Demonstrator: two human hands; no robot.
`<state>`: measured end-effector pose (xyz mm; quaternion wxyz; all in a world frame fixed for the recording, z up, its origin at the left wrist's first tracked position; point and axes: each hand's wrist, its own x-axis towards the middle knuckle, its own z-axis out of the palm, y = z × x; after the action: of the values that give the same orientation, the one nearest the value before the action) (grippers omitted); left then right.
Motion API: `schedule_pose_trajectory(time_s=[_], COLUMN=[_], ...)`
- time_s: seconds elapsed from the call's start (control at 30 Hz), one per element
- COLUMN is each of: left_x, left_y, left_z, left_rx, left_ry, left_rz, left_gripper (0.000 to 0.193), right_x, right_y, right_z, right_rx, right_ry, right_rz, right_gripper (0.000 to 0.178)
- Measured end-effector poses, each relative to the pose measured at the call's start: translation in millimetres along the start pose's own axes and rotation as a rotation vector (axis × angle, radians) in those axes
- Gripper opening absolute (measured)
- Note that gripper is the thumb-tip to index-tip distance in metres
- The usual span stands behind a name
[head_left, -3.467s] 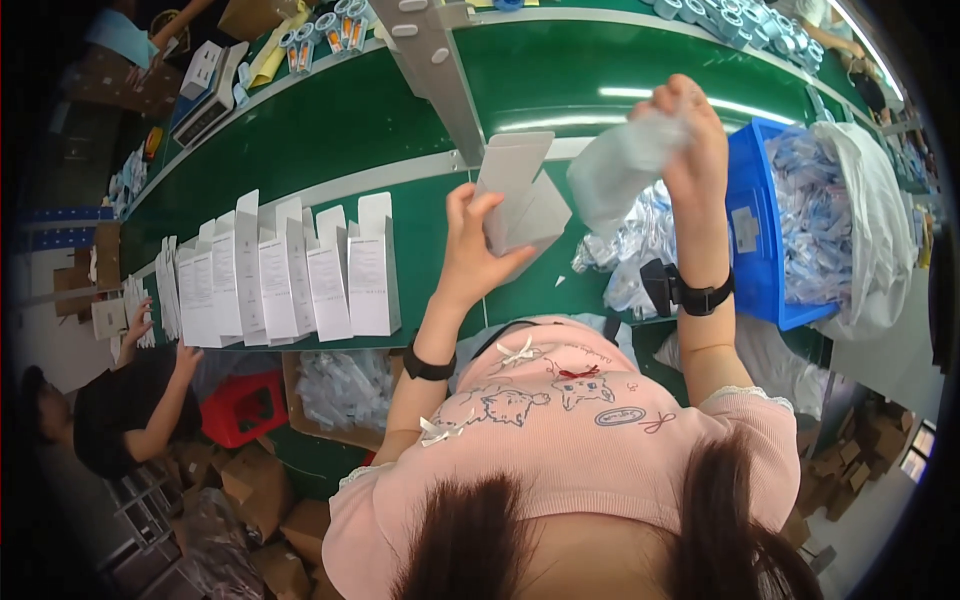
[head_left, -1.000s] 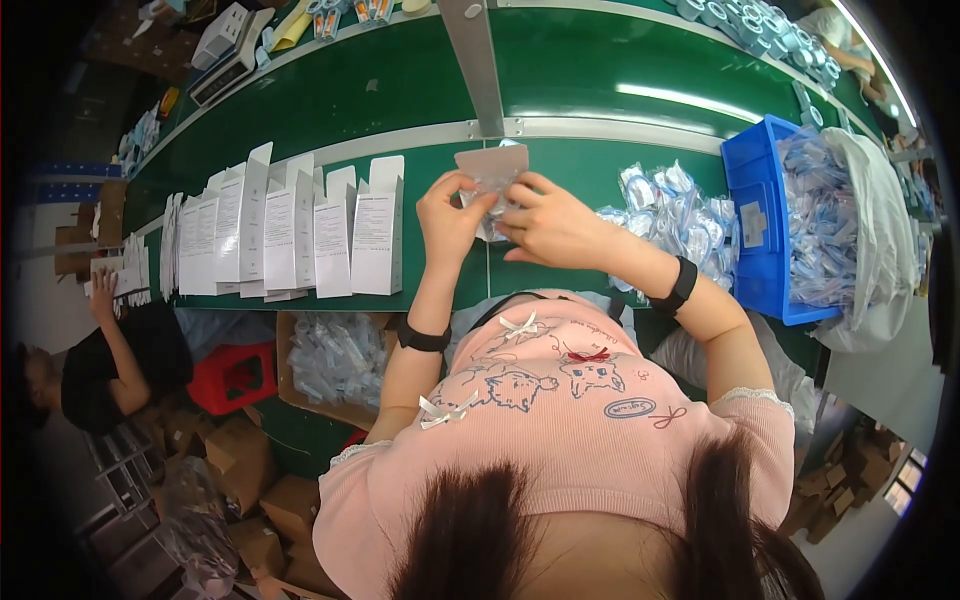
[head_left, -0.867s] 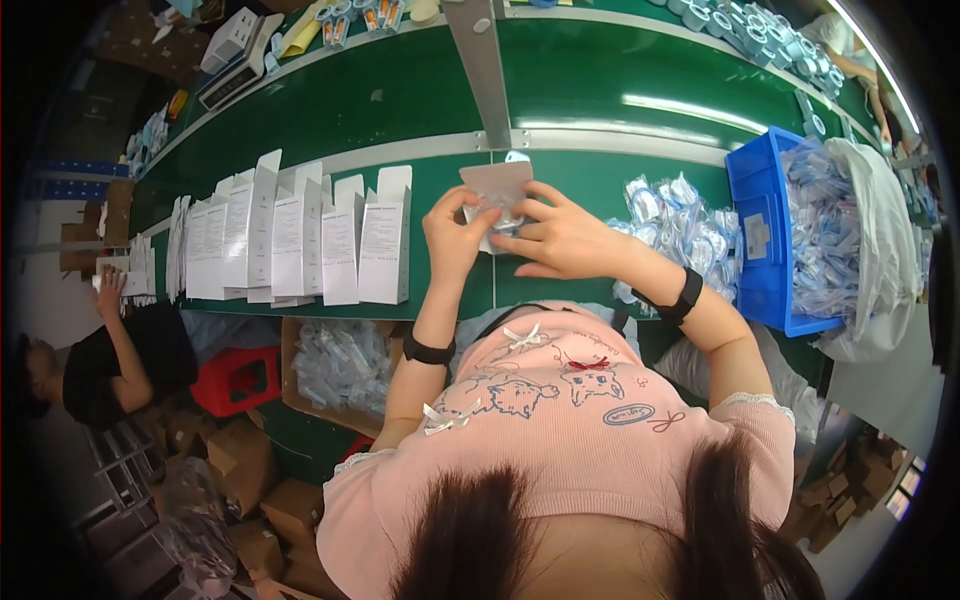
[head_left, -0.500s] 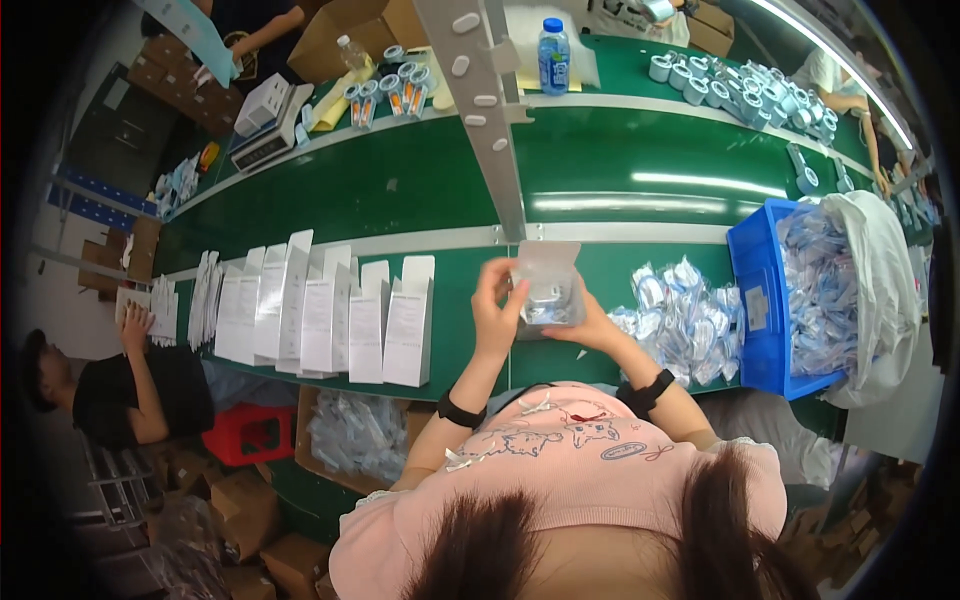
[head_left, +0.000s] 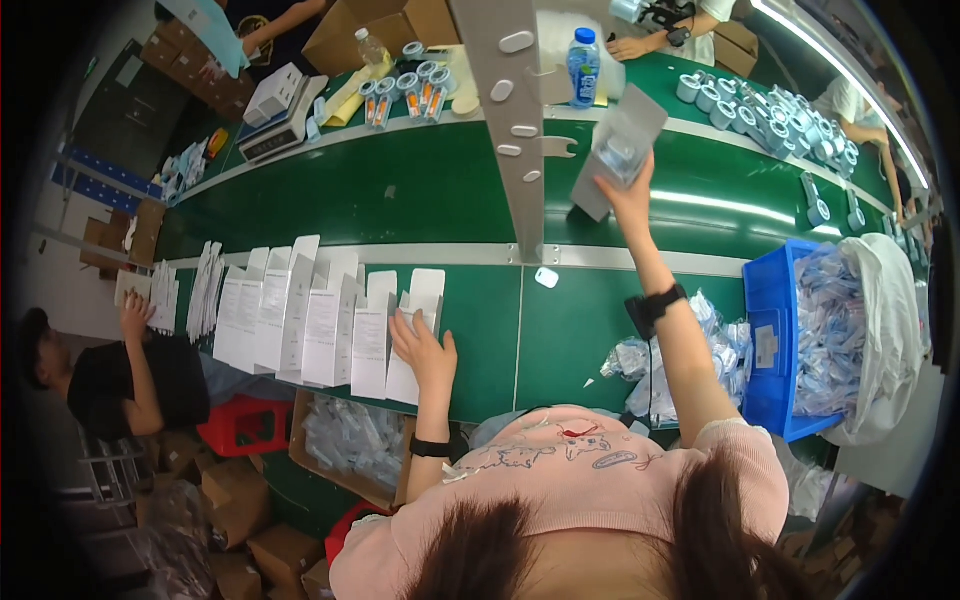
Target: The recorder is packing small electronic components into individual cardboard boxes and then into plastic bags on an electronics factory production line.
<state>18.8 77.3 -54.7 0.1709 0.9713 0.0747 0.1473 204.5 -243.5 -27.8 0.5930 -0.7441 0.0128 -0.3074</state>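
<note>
Over the green belt, my right hand point(head_left: 632, 195) is raised and closed on a white box point(head_left: 648, 118) by its lower side. Its flap stands up, and something clear and bluish shows in it. My left hand point(head_left: 426, 355) lies against the rightmost of the standing white cartons point(head_left: 429, 284), fingers spread over its front and thumb apart. That carton's top flap is up. More white cartons point(head_left: 322, 320) with raised flaps stand in a row to its left. A small white piece point(head_left: 546, 277) lies on the table between my hands.
On the right, a blue bin point(head_left: 770, 340) holds bagged parts, with a pile of bagged parts point(head_left: 705, 350) beside it. A metal post point(head_left: 515, 140) rises from the belt's near rail. Across the belt are a blue bottle point(head_left: 583, 68) and several blue-grey parts point(head_left: 760, 115); co-workers sit around.
My right hand has carried the box up and away to the far right, over the belt. My left hand has let go of it and moved left to the standing cartons.
</note>
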Motion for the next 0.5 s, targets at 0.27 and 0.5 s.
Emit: schedule_pose_trajectory(time_s=[0.27, 0.5], left_x=[0.1, -4.0], left_y=[-3.9, -10.2], left_z=[12.1, 22.6], left_rx=[0.355, 0.523], left_ry=[-0.079, -0.055], left_rz=[-0.074, -0.056], left_gripper=[0.059, 0.047], right_x=[-3.3, -102.5], right_y=[48.8, 38.6], right_z=[68.8, 45.1], right_rx=[-0.379, -0.452], right_ry=[-0.157, -0.217], right_rz=[-0.074, -0.1], right_gripper=[0.1, 0.088])
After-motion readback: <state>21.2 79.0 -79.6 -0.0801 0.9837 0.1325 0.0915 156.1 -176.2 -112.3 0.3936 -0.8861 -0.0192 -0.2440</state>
